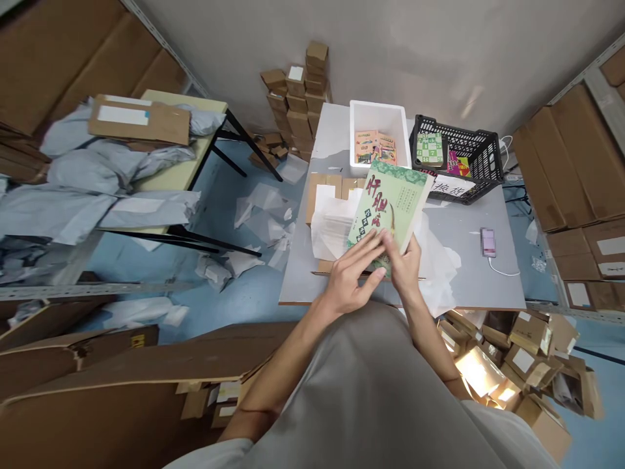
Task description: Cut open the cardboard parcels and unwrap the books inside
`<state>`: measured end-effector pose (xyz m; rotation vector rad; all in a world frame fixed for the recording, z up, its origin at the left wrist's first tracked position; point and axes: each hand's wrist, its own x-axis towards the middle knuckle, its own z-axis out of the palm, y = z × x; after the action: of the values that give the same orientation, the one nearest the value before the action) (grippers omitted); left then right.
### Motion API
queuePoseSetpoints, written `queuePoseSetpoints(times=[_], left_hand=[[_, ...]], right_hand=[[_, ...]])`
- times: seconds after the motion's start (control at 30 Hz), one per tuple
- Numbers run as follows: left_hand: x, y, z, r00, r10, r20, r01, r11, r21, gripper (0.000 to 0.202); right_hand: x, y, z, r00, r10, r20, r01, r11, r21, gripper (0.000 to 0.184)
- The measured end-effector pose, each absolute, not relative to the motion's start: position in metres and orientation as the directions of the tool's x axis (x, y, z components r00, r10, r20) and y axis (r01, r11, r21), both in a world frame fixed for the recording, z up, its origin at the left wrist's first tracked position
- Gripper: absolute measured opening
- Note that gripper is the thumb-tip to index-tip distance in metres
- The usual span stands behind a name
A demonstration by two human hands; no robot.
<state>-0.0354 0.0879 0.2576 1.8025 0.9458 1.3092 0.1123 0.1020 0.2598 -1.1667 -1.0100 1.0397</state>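
A green book (392, 202) with red characters on its cover is held tilted above the grey table (469, 280). My left hand (352, 273) grips its lower edge from the left, fingers curled over the cover. My right hand (405, 260) holds the same lower edge from the right. Beneath the book lie clear plastic bags (332, 225) on flattened cardboard (322, 185), and white wrapping sheets (439, 260) are spread on the table.
A white foam box (378, 117) with booklets and a black crate (459, 156) with books stand at the table's far end. A phone (487, 241) on a cable lies right. Small cartons (297, 91) are stacked by the wall, more at lower right (527, 355). Grey mailers (97, 169) cover the left table.
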Motion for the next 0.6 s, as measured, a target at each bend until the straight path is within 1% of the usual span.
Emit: queuePoseSetpoints(times=[0.03, 0.07, 0.13, 0.17, 0.2, 0.27, 0.3, 0.33, 0.4, 0.5, 0.57, 0.6], left_hand=[[-0.04, 0.091, 0.257, 0.209, 0.871, 0.445, 0.167, -0.48, 0.862, 0.045], [-0.045, 0.095, 0.255, 0.14, 0.893, 0.428, 0.193, -0.448, 0.873, 0.048], [-0.055, 0.107, 0.249, -0.078, 0.938, 0.337, 0.196, -0.317, 0.928, 0.058], [-0.059, 0.114, 0.245, -0.157, 0.955, 0.253, 0.135, -0.233, 0.963, 0.064], [-0.062, 0.121, 0.241, -0.178, 0.972, 0.15, 0.03, -0.147, 0.989, 0.068], [-0.066, 0.131, 0.234, -0.071, 0.997, -0.039, -0.213, 0.023, 0.977, 0.07], [-0.066, 0.134, 0.231, -0.005, 0.995, -0.095, -0.302, 0.089, 0.949, 0.069], [-0.066, 0.135, 0.229, 0.034, 0.991, -0.127, -0.354, 0.131, 0.926, 0.067], [-0.064, 0.135, 0.229, 0.031, 0.99, -0.139, -0.375, 0.141, 0.916, 0.062], [-0.06, 0.13, 0.233, -0.049, 0.993, -0.103, -0.303, 0.083, 0.949, 0.057], [-0.057, 0.126, 0.241, -0.147, 0.989, -0.017, -0.205, -0.013, 0.979, 0.051], [-0.055, 0.123, 0.246, -0.198, 0.979, 0.057, -0.124, -0.082, 0.989, 0.046]], right_hand=[[0.117, 0.106, 0.258, 0.234, 0.972, 0.034, -0.143, 0.069, -0.987, 0.066], [0.123, 0.109, 0.256, 0.228, 0.974, -0.005, -0.19, 0.04, -0.981, 0.067], [0.131, 0.113, 0.25, 0.17, 0.982, -0.082, -0.277, -0.032, -0.96, 0.073], [0.133, 0.114, 0.246, 0.137, 0.984, -0.118, -0.313, -0.07, -0.947, 0.076], [0.134, 0.115, 0.242, 0.111, 0.982, -0.151, -0.344, -0.105, -0.933, 0.077], [0.132, 0.113, 0.236, 0.079, 0.976, -0.204, -0.395, -0.157, -0.905, 0.079], [0.13, 0.112, 0.232, 0.071, 0.973, -0.222, -0.415, -0.173, -0.893, 0.08], [0.128, 0.111, 0.23, 0.067, 0.97, -0.233, -0.429, -0.183, -0.884, 0.081], [0.127, 0.109, 0.225, 0.062, 0.968, -0.243, -0.44, -0.192, -0.877, 0.08], [0.13, 0.11, 0.217, 0.038, 0.967, -0.251, -0.426, -0.211, -0.879, 0.078], [0.131, 0.115, 0.213, -0.006, 0.966, -0.257, -0.404, -0.237, -0.883, 0.076], [0.13, 0.12, 0.211, -0.031, 0.966, -0.256, -0.39, -0.247, -0.887, 0.075]])
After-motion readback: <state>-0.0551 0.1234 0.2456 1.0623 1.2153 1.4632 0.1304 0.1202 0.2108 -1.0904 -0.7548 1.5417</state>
